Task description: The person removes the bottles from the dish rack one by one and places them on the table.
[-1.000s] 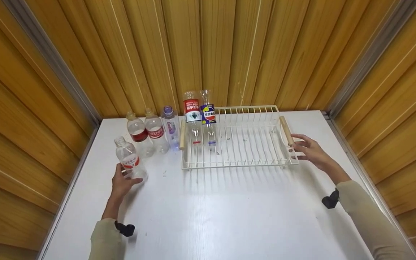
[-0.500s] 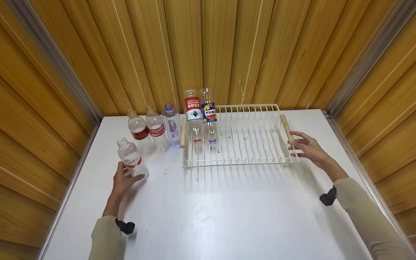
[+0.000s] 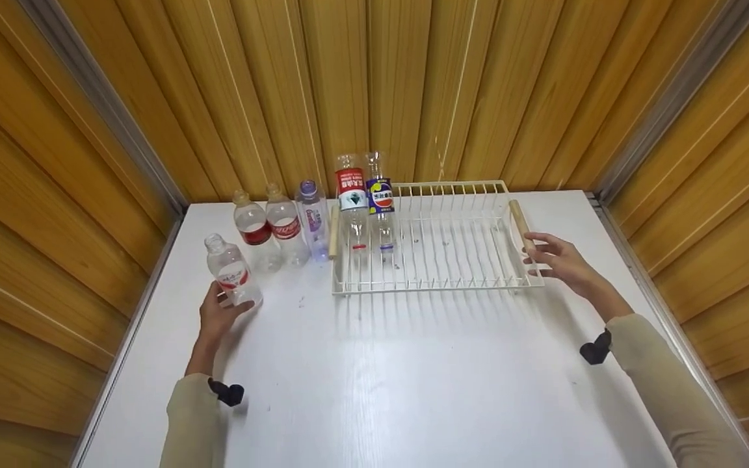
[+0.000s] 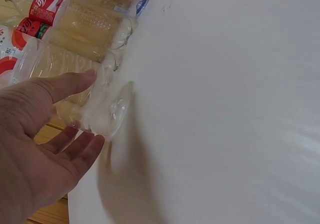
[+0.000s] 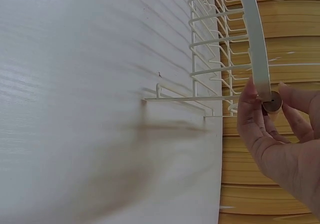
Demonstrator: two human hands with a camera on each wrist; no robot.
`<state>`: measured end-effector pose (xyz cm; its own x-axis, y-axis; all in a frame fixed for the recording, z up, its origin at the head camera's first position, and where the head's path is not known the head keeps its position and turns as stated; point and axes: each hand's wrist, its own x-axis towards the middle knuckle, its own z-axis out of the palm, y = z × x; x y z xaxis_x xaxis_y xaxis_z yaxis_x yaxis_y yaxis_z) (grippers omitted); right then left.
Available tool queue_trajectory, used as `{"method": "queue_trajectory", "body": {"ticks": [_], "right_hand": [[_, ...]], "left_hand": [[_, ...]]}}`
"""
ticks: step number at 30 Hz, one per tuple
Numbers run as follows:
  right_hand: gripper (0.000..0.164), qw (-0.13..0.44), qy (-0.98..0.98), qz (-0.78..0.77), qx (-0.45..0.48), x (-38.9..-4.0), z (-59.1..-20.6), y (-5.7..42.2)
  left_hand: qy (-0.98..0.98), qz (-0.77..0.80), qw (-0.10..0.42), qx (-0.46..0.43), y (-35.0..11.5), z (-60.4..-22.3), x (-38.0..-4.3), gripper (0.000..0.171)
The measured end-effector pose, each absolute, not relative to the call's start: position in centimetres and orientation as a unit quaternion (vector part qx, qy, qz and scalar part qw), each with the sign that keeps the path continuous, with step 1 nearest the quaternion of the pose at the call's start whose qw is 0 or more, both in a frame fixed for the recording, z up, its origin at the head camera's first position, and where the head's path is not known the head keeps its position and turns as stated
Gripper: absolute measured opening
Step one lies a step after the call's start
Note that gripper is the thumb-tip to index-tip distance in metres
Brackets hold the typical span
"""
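Observation:
My left hand (image 3: pixel 218 312) grips the lower part of a clear plastic bottle (image 3: pixel 231 266) with a red and white label, at the table's left. In the left wrist view, thumb and fingers (image 4: pixel 82 156) lie on opposite sides of its ribbed base. The bottle is uncapped with its neck up. At the right, my right hand (image 3: pixel 566 263) holds the front end of the wooden handle (image 3: pixel 521 225) of a white wire dish rack (image 3: pixel 439 289). The right wrist view shows thumb and fingers around that handle's round end (image 5: pixel 272 103). Part of the palm is cut off there.
Two red-label bottles (image 3: pixel 288 227) and a purple-tinted bottle (image 3: pixel 314 221) stand left of the rack. Inside the rack, a red-label bottle (image 3: pixel 351 188) and a blue-label bottle (image 3: pixel 381 195) lean neck-down. Wood-patterned walls (image 3: pixel 400 78) enclose the white table (image 3: pixel 413 390).
The head view has shifted slightly, so the scene sits higher. Against the other bottles, the bottle in my left hand is a little farther left. Both hands keep their holds.

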<state>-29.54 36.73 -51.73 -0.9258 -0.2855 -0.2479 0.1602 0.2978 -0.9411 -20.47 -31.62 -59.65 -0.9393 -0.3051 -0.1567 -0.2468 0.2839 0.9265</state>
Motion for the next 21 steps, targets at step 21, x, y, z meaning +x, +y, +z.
{"method": "queue_trajectory", "body": {"ticks": [21], "right_hand": [[0.063, 0.184, 0.777, -0.601, -0.042, -29.5, -52.1, 36.9]], "left_hand": [[-0.818, -0.541, 0.072, 0.179, -33.0, -60.4, -24.3, 0.08]]}}
